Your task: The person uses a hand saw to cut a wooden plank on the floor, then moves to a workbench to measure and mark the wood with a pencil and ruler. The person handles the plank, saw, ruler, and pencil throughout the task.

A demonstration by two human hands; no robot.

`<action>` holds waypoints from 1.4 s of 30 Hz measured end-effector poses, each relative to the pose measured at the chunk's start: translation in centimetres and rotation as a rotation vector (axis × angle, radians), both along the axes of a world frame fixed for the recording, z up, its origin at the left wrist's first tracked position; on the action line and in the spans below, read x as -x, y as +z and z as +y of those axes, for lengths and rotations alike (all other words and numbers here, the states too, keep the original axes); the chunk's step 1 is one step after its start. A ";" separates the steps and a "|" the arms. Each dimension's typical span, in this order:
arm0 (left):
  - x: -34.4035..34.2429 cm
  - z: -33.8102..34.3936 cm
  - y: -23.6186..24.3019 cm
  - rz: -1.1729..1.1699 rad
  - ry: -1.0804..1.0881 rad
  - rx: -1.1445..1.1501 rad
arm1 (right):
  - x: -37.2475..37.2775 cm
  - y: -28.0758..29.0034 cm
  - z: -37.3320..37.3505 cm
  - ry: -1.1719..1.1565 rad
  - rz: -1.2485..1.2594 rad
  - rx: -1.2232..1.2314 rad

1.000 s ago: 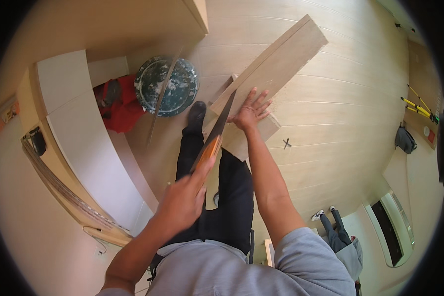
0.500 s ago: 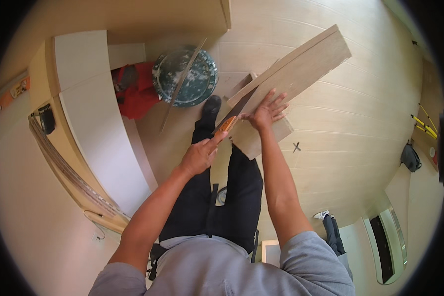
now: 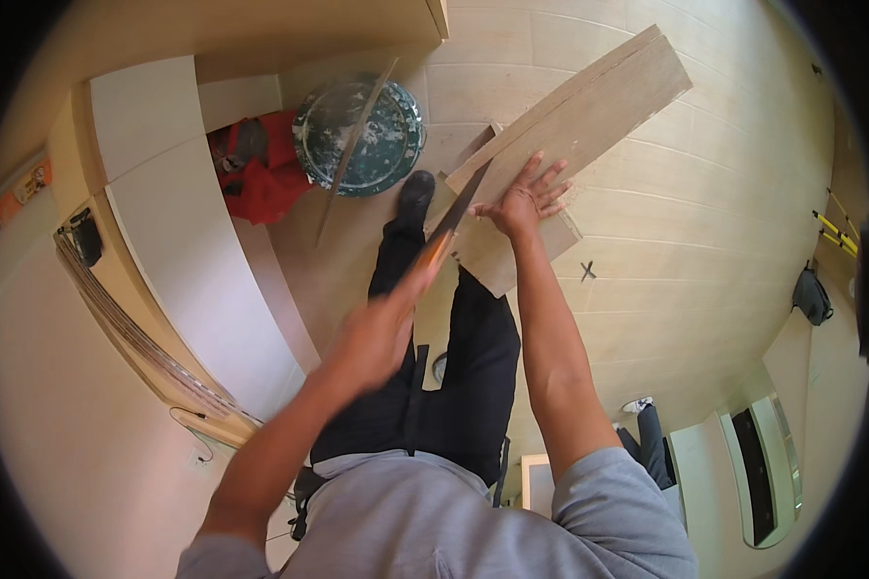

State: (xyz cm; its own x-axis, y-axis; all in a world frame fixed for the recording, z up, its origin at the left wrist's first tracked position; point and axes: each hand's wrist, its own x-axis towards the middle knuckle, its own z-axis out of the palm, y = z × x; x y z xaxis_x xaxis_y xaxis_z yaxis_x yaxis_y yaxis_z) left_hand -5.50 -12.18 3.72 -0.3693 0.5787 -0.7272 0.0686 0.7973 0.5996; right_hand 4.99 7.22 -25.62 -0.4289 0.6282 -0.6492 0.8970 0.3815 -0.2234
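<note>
Head view, centre: blurred left hand (image 3: 375,333) clamped on one saw (image 3: 461,212), partly hiding it; spread right hand (image 3: 523,206) on one long board (image 3: 613,99).

Looked to me like an indoor room doing duty as a work site, more renovation job than proper workshop. A paint-splattered green drum (image 3: 383,140) sat at 11 o'clock, and a wooden board (image 3: 594,106) stretched out toward 1, with a saw (image 3: 465,198) at its near edge. Big white panels (image 3: 198,222) stood between 9 and 10, the floor (image 3: 705,212) was pale with long seams, and a dark backpack (image 3: 812,296) plus yellow poles (image 3: 837,234) were over at 3.
</note>
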 end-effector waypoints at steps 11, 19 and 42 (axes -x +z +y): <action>-1.3 -1.2 -3.1 -0.009 -0.093 0.045 | 0.5 0.4 -0.9 -0.023 -0.040 0.014; 0.7 0.6 0.0 0.025 -0.015 0.016 | 0.0 0.7 -0.6 -0.006 0.035 0.030; 2.4 0.0 -1.6 -0.069 -0.026 0.018 | 0.3 1.0 -0.2 -0.026 0.016 0.032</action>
State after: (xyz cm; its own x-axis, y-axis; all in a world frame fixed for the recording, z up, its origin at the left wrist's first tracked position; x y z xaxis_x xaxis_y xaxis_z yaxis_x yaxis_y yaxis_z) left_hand -7.89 -12.22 2.15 -0.3032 0.5739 -0.7608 0.0480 0.8065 0.5893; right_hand 4.68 7.07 -24.65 -0.4235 0.6178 -0.6625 0.9025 0.3507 -0.2499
